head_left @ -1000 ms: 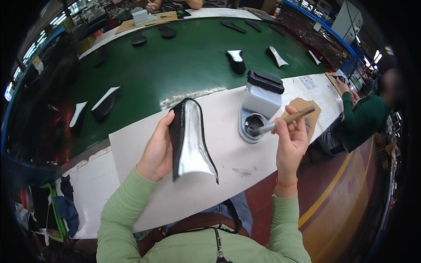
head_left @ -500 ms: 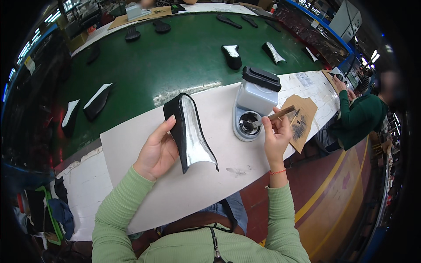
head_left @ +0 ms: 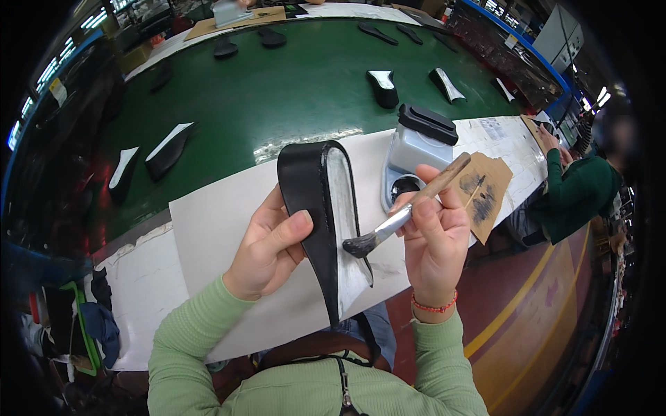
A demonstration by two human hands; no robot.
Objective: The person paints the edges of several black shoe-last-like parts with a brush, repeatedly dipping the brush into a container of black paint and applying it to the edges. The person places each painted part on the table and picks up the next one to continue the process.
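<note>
The person's left hand (head_left: 267, 249) gripped a black wedge-shaped sole (head_left: 305, 201), the thumb pressed against its dark side wall and the fingers mostly hidden behind. The sole was held up above the desk (head_left: 139, 298), thick end away from the body, its white face (head_left: 341, 187) turned to the right. The right hand (head_left: 437, 246) held a brush (head_left: 394, 223) between thumb and fingers, wooden handle slanting up to the right; the dark bristles overlapped the white face, though whether they touched it could not be told. Beneath the sole lay a pale sheet (head_left: 215, 229). Beyond the brush stood a light-blue container (head_left: 420, 152) with a black lid, a round cup at its near end. To the right of it lay a brown piece of cardboard (head_left: 499, 170) smeared black. Past the desk, more black-and-white soles rested on a green surface (head_left: 243, 97), with dark flat pieces near its far edge.
</note>
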